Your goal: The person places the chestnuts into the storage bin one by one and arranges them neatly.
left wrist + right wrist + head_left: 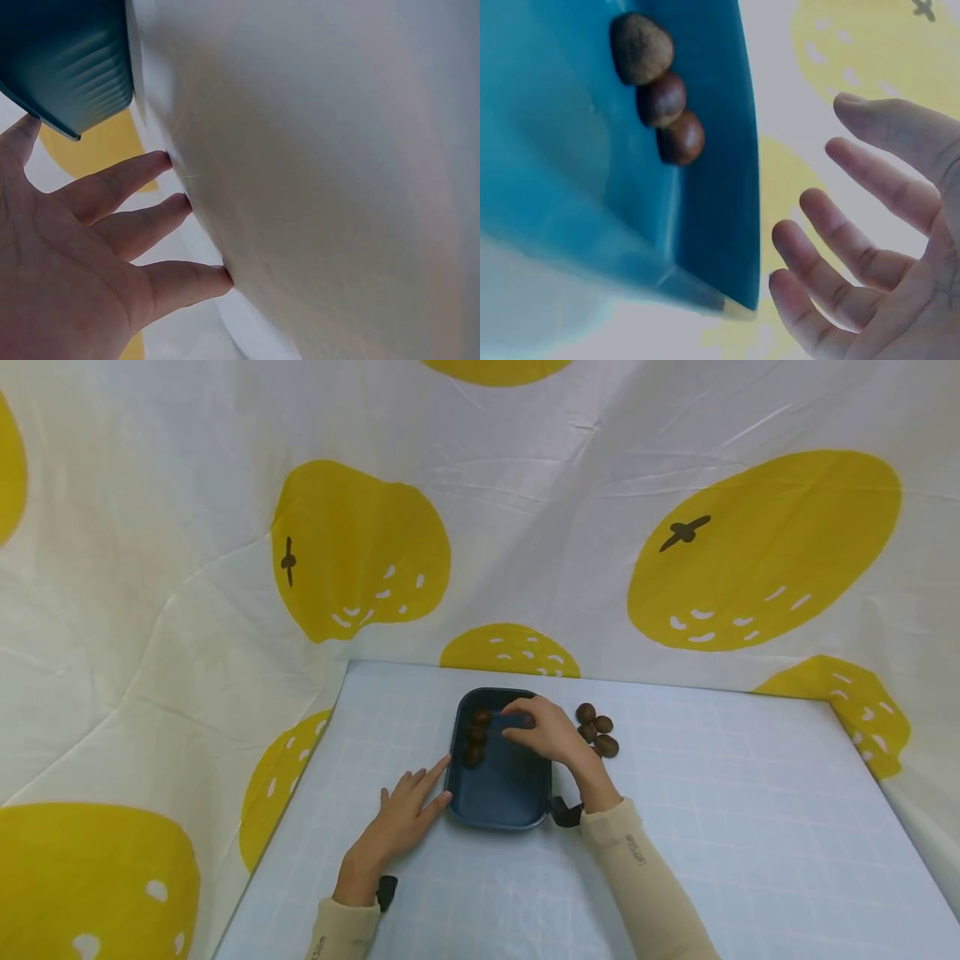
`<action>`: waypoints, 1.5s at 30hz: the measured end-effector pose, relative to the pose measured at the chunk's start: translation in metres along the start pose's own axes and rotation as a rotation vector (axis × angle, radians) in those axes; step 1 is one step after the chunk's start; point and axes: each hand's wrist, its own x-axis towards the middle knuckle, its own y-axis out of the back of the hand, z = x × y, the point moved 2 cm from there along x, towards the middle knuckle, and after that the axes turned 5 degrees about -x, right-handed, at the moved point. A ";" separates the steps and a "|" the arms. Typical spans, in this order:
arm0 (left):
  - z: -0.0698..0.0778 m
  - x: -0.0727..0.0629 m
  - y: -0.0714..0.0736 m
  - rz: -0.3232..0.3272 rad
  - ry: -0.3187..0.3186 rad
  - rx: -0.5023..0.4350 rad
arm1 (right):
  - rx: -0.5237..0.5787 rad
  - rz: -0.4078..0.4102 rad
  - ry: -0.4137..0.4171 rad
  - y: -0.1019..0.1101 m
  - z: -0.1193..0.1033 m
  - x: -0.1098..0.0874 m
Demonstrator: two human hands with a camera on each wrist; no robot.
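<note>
A dark blue tray [498,802] lies on the table with three brown chestnuts [476,737] in a row along its left side. In the right wrist view the same chestnuts [661,99] sit against the tray wall. Over the tray's upper right part is my right hand [551,729], its fingers apart and slightly bent; the right wrist view shows nothing between them. A small dark reddish patch by its fingers is too unclear to name. My left hand [405,817] has its fingers spread at the tray's left edge, one fingertip touching the rim [56,129].
Several more chestnuts [606,745] lie in a cluster on the table just right of the tray. The pale checked tabletop [750,827] extends to the right. Behind and to the left hangs a white cloth [525,543] with yellow fruit shapes.
</note>
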 end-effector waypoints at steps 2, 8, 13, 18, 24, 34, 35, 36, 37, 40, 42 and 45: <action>0.000 0.000 0.000 0.001 -0.002 -0.002 | 0.015 0.009 -0.010 0.004 0.001 -0.005; 0.000 -0.001 -0.001 0.006 -0.001 -0.012 | 0.033 0.051 -0.064 0.016 0.007 -0.018; 0.001 -0.001 -0.001 0.002 0.007 -0.007 | 0.019 0.092 -0.100 0.023 0.019 -0.029; 0.002 -0.002 -0.001 0.005 0.005 -0.005 | 0.019 0.137 -0.132 0.031 0.030 -0.039; 0.002 -0.002 -0.002 0.009 -0.002 -0.007 | 0.005 0.186 -0.172 0.041 0.044 -0.048; 0.001 -0.001 -0.001 0.002 -0.001 -0.004 | 0.007 0.204 -0.230 0.056 0.068 -0.067; 0.001 -0.001 -0.001 0.002 0.000 -0.001 | 0.012 0.204 -0.241 0.057 0.071 -0.069; 0.001 -0.001 -0.001 0.002 0.000 -0.001 | 0.014 0.204 -0.252 0.058 0.073 -0.071; 0.001 -0.001 -0.001 0.002 0.001 0.001 | 0.014 0.205 -0.260 0.059 0.076 -0.072; 0.001 -0.002 0.000 0.003 0.005 0.001 | 0.006 0.202 -0.283 0.062 0.083 -0.077; 0.001 -0.002 0.000 0.000 0.009 -0.005 | -0.004 0.202 -0.294 0.062 0.088 -0.079; 0.002 -0.002 0.000 -0.005 0.013 -0.007 | -0.014 0.200 -0.314 0.063 0.097 -0.082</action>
